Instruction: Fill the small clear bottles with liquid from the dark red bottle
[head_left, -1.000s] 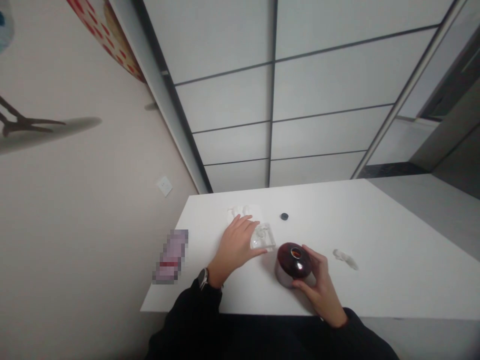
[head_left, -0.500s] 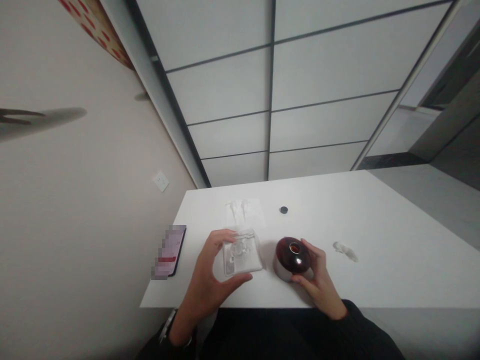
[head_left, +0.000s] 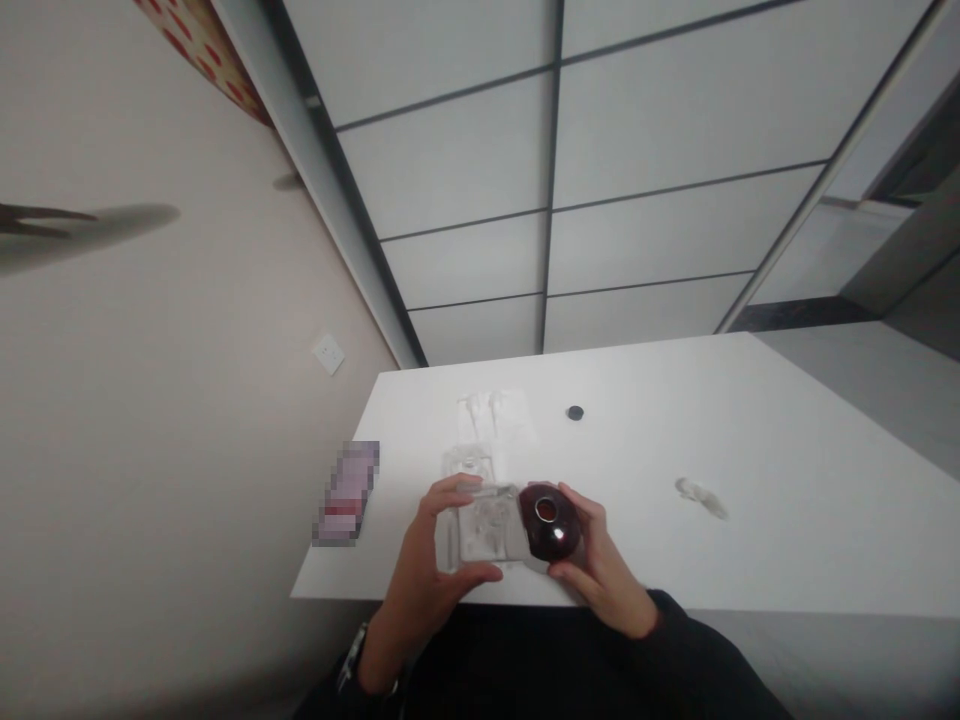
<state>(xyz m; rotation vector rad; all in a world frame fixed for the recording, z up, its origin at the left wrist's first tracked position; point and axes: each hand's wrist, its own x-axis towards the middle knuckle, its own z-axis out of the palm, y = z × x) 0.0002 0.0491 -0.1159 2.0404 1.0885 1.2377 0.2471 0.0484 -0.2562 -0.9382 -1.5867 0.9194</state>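
Note:
My left hand (head_left: 439, 545) grips a clear, square-cornered plastic box (head_left: 484, 525), thumb on the near side and fingers on the far side. In my right hand (head_left: 600, 560) is a glossy dark red, rounded container (head_left: 553, 530) with a ringed round hole in its top. The container is tilted, and its left side meets the box's right side; whether part of it is inside the box I cannot tell. Just behind the box lies another clear plastic piece (head_left: 469, 460), partly hidden by my left fingers.
Behind my hands, two white slender pieces (head_left: 484, 405) lie on a pale sheet on the white table (head_left: 637, 380). A small dark round cap (head_left: 575, 412) sits farther right. Crumpled clear plastic (head_left: 701, 496) lies at the right, and a phone (head_left: 349, 495) at the left edge.
My right hand has moved left with the dark red container, bringing it against the clear box. The container is tilted more. A second clear piece now shows behind the box. The view has shifted slightly.

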